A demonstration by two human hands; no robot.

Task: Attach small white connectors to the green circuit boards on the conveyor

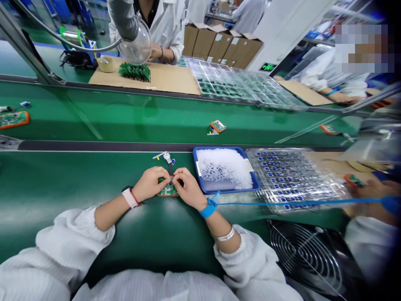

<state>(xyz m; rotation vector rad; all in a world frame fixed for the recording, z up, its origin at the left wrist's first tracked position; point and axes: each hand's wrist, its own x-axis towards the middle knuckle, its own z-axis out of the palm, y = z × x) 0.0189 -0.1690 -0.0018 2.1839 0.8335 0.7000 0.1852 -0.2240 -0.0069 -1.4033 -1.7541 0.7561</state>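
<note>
A green circuit board point(168, 191) with an orange edge lies on the green bench in front of me. My left hand point(151, 184) is closed at its upper left, thumb and fingers pinched together. From the other side my right hand point(189, 190) pinches at the board's top edge, and the fingertips of both hands nearly meet there. Any small part between them is hidden. Thin dark and red wires run up from the board to a white connector point(167, 158) with a blue piece beside it.
Right of my hands stands a blue tray point(201, 184) of small white pieces, then a clear plastic tray point(282, 179) of blue parts. A blue wrist cord point(282, 203) crosses to a neighbour's hand. Behind runs a green conveyor point(150, 121) carrying boards. A black fan point(303, 251) sits lower right.
</note>
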